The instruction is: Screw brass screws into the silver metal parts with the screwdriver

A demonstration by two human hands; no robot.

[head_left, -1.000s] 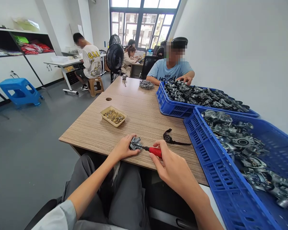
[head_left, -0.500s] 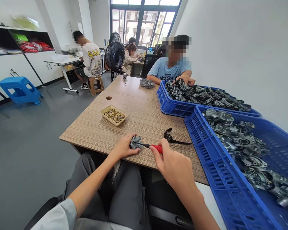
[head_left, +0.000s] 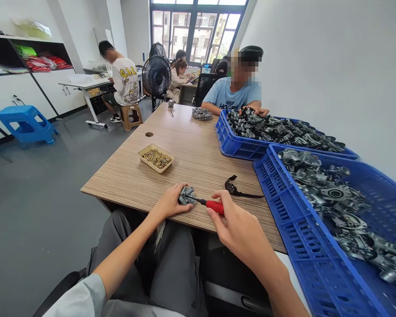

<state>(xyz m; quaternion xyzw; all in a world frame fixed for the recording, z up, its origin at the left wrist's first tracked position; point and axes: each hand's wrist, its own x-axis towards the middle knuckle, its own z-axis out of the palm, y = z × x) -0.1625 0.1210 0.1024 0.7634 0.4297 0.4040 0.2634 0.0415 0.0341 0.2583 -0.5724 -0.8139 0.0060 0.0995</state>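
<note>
Near the table's front edge my left hand [head_left: 172, 201] is closed around a small grey metal casting [head_left: 186, 196], keeping it on the wooden top. My right hand [head_left: 236, 222] grips a screwdriver [head_left: 215, 206] by its red handle. The dark shaft points left, and its tip meets the casting; the exact contact spot is too small to make out. Beyond my left hand stands a cream tray [head_left: 141, 159] of small brass-coloured screws. A black wristwatch [head_left: 231, 188] lies beyond my right hand.
Two blue crates, a near one [head_left: 292, 237] and a far one [head_left: 237, 149], hold grey metal castings along the right side. A co-worker [head_left: 232, 90] across the table reaches into the far crate. A bundle of metal parts [head_left: 202, 114] lies at the back.
My right hand has shifted its hold on the screwdriver, with the fingers opened a little so more of the red handle shows. My left hand and the casting stay in place.
</note>
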